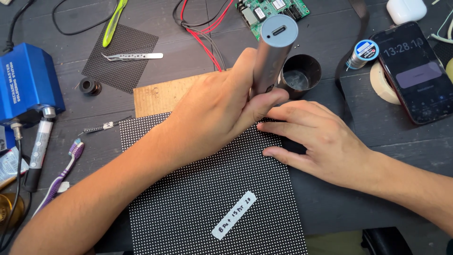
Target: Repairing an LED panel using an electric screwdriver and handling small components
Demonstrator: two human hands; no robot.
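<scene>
My left hand grips a silver cylindrical tool, held upright with its tip down on the far edge of a black dotted LED panel. A port shows in the tool's top end. My right hand lies flat with fingers spread on the panel's right edge, just beside the tool's tip. A white handwritten label is stuck on the panel's near part. The panel's far end rests on a brown cardboard piece.
A blue soldering station stands at left, beside a purple toothbrush. At the back: tweezers on a smaller dotted panel, a green circuit board, red and black wires, a black cup. Solder spool, phone at right.
</scene>
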